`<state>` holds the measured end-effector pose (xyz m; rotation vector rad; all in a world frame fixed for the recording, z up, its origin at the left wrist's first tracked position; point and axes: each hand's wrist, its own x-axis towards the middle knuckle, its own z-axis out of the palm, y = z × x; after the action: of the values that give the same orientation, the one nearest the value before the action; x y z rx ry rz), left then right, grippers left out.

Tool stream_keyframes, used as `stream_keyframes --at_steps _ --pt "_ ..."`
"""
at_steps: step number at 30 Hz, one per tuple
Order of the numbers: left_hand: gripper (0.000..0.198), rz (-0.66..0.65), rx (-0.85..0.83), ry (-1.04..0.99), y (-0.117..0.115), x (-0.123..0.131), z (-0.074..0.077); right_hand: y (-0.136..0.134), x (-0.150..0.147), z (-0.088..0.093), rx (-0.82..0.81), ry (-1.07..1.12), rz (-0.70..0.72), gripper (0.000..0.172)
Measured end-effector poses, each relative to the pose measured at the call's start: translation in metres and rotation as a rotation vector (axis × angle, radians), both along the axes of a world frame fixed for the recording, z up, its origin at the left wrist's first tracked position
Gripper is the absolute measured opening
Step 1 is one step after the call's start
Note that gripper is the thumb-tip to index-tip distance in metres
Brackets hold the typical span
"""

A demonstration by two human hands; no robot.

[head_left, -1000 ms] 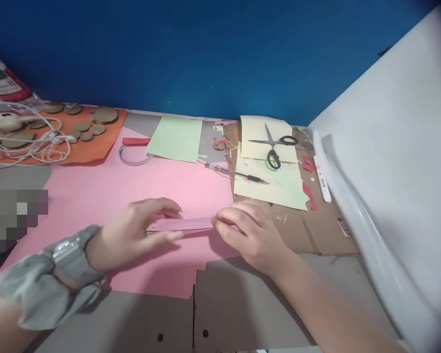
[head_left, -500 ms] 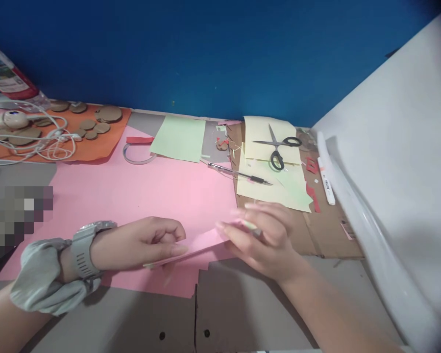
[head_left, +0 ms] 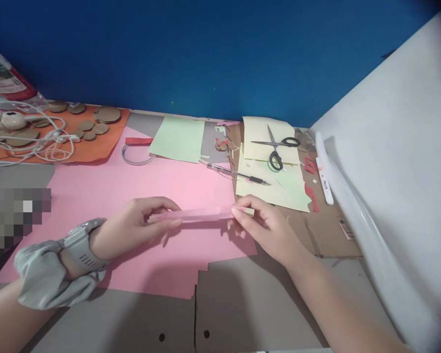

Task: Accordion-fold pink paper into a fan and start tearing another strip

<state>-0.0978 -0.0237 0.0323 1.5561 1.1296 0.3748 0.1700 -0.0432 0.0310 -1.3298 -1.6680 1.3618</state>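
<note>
A narrow pink paper strip (head_left: 206, 214) stretches level between my two hands, with a pale green bit showing at its right end. My left hand (head_left: 147, 220), with a grey watch and a scrunchie at the wrist, pinches the left end between thumb and fingers. The right end is pinched by my right hand (head_left: 260, 220). Beneath the strip lies a large pink paper sheet (head_left: 106, 186), apart from it. Whether the strip is folded or layered I cannot tell.
Black-handled scissors (head_left: 275, 144) rest on cream paper (head_left: 250, 130). Nearby are a pen (head_left: 238, 174), a white marker (head_left: 325, 181) and a green paper sheet (head_left: 178, 139). Cardboard pieces (head_left: 108, 114) and tangled earphones (head_left: 57, 139) lie on orange paper (head_left: 106, 147). A blue wall (head_left: 191, 59) stands behind.
The strip has turned from slanting to nearly level. My left hand has moved up and slightly left, and my right hand's fingers have closed down onto the strip's right end.
</note>
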Motion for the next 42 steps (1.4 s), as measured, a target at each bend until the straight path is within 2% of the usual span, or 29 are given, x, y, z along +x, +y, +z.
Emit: stream_keyframes --at_steps 7,10,13,17,22,26,30,34,38,42 --pt "0.025 0.133 0.011 -0.276 0.004 0.001 -0.003 0.004 0.004 -0.009 -0.012 0.084 -0.081 0.012" --pt "0.023 0.188 0.029 -0.309 0.003 0.003 -0.006 0.004 0.003 -0.009 -0.046 0.095 -0.086 0.014" --pt "0.022 0.179 0.043 -0.302 0.002 0.003 -0.007 0.004 0.002 -0.007 -0.069 0.092 -0.074 0.017" --pt "0.023 0.176 0.035 -0.338 0.001 0.002 -0.009 0.003 0.001 -0.008 -0.049 0.067 -0.069 0.013" --pt "0.027 0.173 -0.036 -0.446 0.002 -0.001 -0.014 0.003 0.003 -0.008 -0.054 0.081 -0.073 0.023" --pt "0.028 0.166 -0.062 -0.458 0.003 -0.003 -0.015 0.003 0.003 -0.008 -0.090 0.123 -0.100 0.023" --pt "0.026 0.149 -0.028 -0.403 0.005 -0.002 -0.012 0.005 0.002 -0.007 -0.131 0.170 -0.118 0.017" --pt "0.019 0.189 0.038 -0.306 0.007 0.000 -0.009 0.005 -0.003 -0.004 -0.124 0.131 -0.029 0.015" --pt "0.026 0.274 0.163 -0.105 0.008 -0.001 -0.007 0.004 -0.005 0.003 -0.076 -0.058 0.052 0.020" --pt "0.027 0.187 0.292 0.183 0.008 -0.002 -0.004 0.002 -0.002 0.005 -0.058 -0.265 0.056 0.025"
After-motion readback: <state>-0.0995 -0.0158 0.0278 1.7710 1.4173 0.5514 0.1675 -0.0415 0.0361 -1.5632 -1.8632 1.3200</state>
